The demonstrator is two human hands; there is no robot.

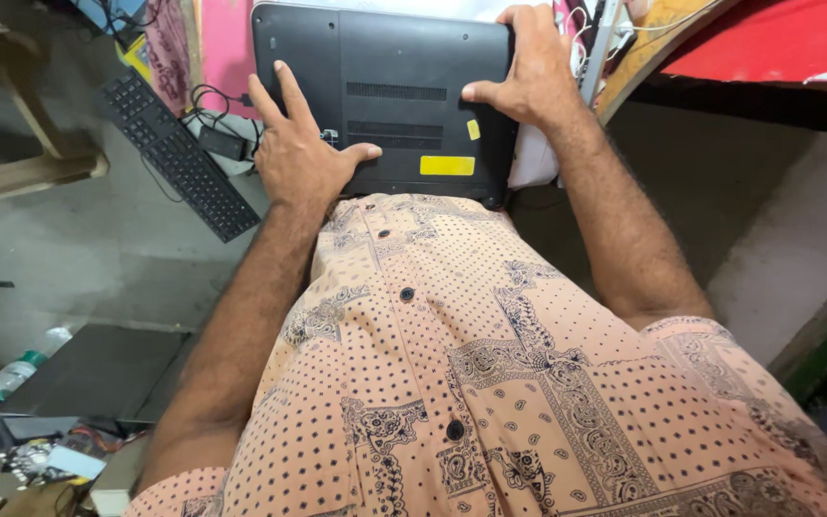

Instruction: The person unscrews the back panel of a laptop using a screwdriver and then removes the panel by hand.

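You've got the black laptop (385, 91) flipped underside-up on your lap against your shirt (490, 364), left hand (299, 158) spread flat on its near-left corner, right hand (528, 72) gripping the far-right edge, bottom cover not yet opened.

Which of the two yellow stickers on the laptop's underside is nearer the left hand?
The larger rectangular sticker, low on the laptop, beside the left hand; the small one sits nearer the right hand.
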